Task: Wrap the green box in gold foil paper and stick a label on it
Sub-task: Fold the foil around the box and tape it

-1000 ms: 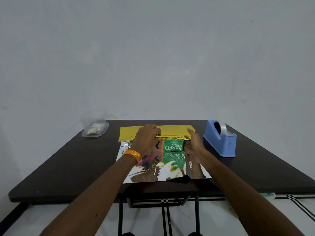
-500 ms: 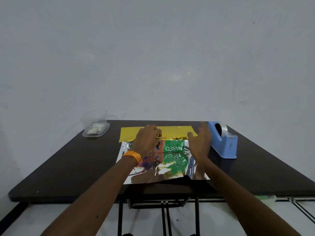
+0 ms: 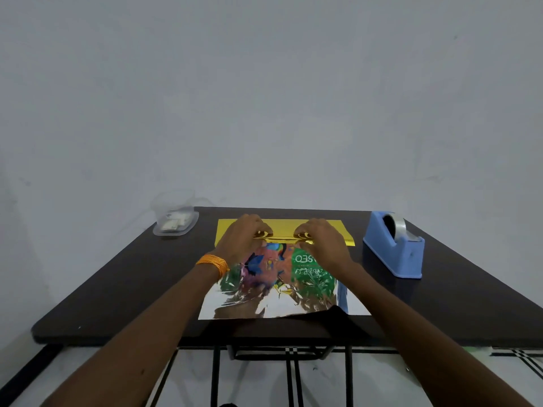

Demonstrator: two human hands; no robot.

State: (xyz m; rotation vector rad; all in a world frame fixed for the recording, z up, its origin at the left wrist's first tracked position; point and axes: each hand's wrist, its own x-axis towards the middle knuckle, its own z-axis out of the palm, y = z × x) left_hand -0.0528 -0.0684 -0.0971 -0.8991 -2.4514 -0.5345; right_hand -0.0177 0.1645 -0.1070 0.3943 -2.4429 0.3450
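Observation:
The green box [image 3: 299,257] with colourful print lies on a sheet of foil paper [image 3: 264,306], silver side up, in the middle of the dark table [image 3: 117,289]. The far part of the sheet is folded over and shows its gold side [image 3: 282,227]. My left hand [image 3: 241,242] and my right hand [image 3: 320,245] sit side by side at the box's far edge, fingers curled, and both pinch the gold fold there. An orange band circles my left wrist. Most of the box's far edge is hidden by my hands.
A blue tape dispenser [image 3: 393,248] with a roll of clear tape stands at the right of the sheet. A clear plastic container [image 3: 175,223] with small pale pieces inside sits at the far left corner. The near foil edge reaches almost to the table's front edge.
My right hand left the box's right side, swung up and across, and now pinches the gold fold beside my left hand. The left hand stayed on the fold.

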